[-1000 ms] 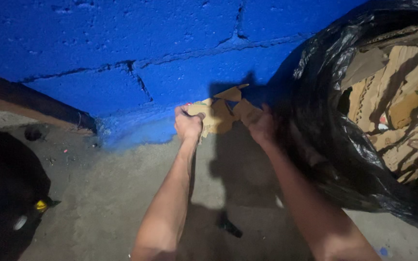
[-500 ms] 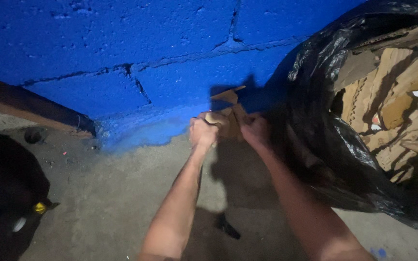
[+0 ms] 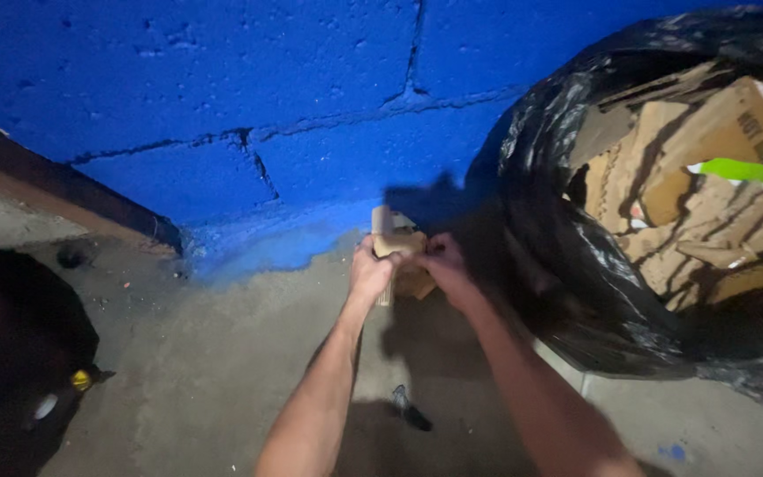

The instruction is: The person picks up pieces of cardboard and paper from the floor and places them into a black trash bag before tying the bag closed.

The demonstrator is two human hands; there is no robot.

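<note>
Below, seen from the head camera | left hand [image 3: 371, 272] and right hand [image 3: 439, 263] both closed on a folded scrap of brown cardboard [image 3: 396, 243], pressing it small between them | held above the concrete floor [image 3: 222, 353], near the blue block wall [image 3: 222, 97] | black bag [image 3: 567, 265] of cardboard scraps gapes just right
</note>
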